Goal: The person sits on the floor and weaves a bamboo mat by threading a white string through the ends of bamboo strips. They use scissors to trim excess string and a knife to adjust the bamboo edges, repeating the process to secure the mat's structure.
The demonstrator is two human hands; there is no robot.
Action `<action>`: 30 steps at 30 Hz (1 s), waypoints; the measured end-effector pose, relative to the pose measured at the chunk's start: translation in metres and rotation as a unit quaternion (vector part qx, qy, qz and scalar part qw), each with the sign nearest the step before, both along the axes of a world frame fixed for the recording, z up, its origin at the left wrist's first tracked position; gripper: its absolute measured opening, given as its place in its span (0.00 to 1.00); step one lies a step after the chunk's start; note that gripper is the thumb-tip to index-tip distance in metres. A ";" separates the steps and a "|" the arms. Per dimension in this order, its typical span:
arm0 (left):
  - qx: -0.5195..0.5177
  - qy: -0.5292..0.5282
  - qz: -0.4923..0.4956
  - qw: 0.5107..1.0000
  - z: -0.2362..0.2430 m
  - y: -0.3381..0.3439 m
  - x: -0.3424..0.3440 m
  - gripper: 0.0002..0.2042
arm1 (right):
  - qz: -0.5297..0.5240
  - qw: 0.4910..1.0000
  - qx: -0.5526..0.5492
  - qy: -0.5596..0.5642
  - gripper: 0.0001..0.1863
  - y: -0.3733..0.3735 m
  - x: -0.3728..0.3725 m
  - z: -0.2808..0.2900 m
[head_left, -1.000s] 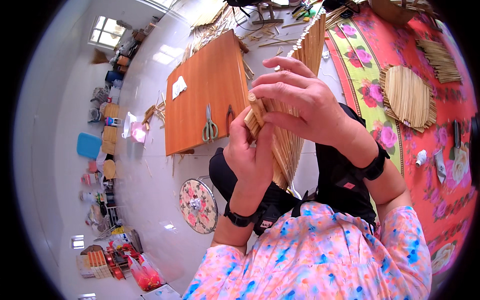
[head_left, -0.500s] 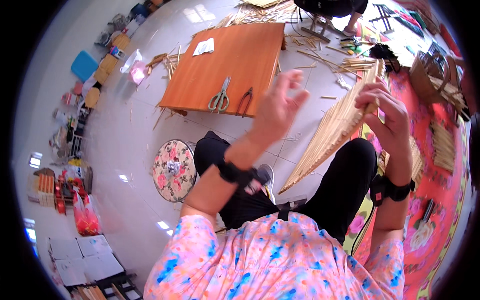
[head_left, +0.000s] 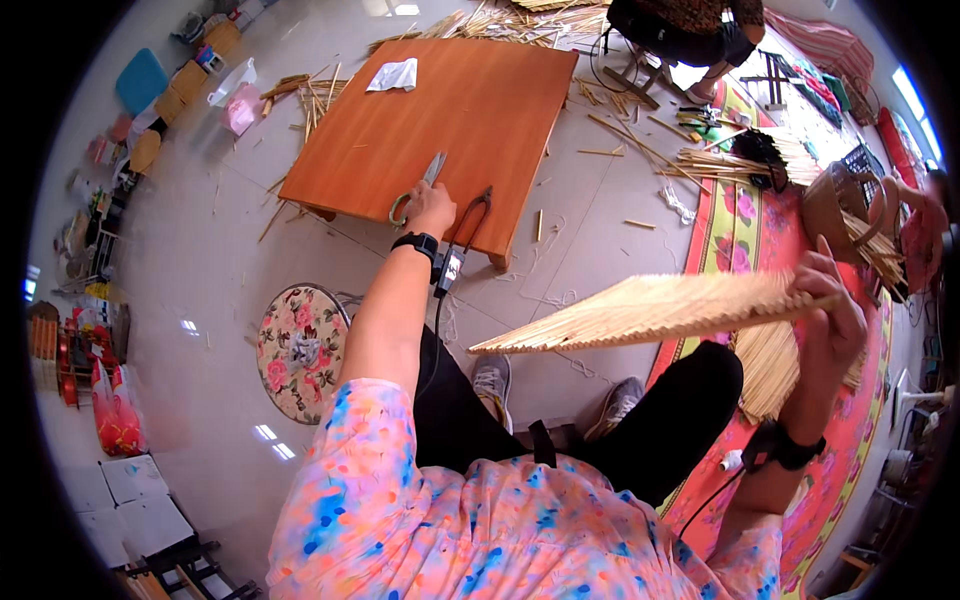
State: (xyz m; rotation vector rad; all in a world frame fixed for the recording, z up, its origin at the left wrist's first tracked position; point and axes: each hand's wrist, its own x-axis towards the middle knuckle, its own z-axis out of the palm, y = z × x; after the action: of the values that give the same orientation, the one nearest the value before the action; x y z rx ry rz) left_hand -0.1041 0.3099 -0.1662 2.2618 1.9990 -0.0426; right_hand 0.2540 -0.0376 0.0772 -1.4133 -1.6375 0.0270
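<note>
At the near edge of the wooden low table [head_left: 430, 100], my left hand [head_left: 427, 207] has its fingers curled over the green-handled scissors [head_left: 436, 165], gripping them. A dark pair of pliers [head_left: 480, 215] lies just right of that hand. My right hand [head_left: 832, 310] grips one end of a flat, pointed mat of pale sticks [head_left: 640, 310], held nearly level in the air above my knees; some of its fingers are hidden behind the mat's end.
A round floral stool [head_left: 290, 370] stands left of my legs. Loose sticks [head_left: 640, 140] and string litter the floor. Another person [head_left: 680, 35] sits at the back. A basket [head_left: 835, 210] and more stick mats [head_left: 760, 365] are on the red floral cloth [head_left: 705, 260] at right.
Both hands were together on the sticks. My left hand has let go and moved forward onto the scissors; my right hand has carried the mat rightward, swinging it from upright to nearly level.
</note>
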 end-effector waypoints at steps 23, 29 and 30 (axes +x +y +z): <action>-0.015 -0.007 -0.132 0.991 -0.037 0.007 -0.001 0.28 | 0.039 0.989 -0.075 0.125 0.21 0.021 0.009 0.012; 0.124 -0.063 0.098 0.985 -0.068 0.042 -0.049 0.14 | 0.049 0.988 -0.018 0.148 0.19 0.009 0.007 0.006; 0.088 -0.082 0.088 0.989 -0.070 0.048 -0.053 0.13 | 0.027 0.989 -0.019 0.142 0.19 0.002 0.012 0.005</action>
State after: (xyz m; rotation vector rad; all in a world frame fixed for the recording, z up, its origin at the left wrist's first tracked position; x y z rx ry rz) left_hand -0.1570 0.3581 -0.2367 2.0935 2.1799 0.3362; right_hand 0.2657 -0.0355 0.0825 -1.3253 -1.4443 0.2792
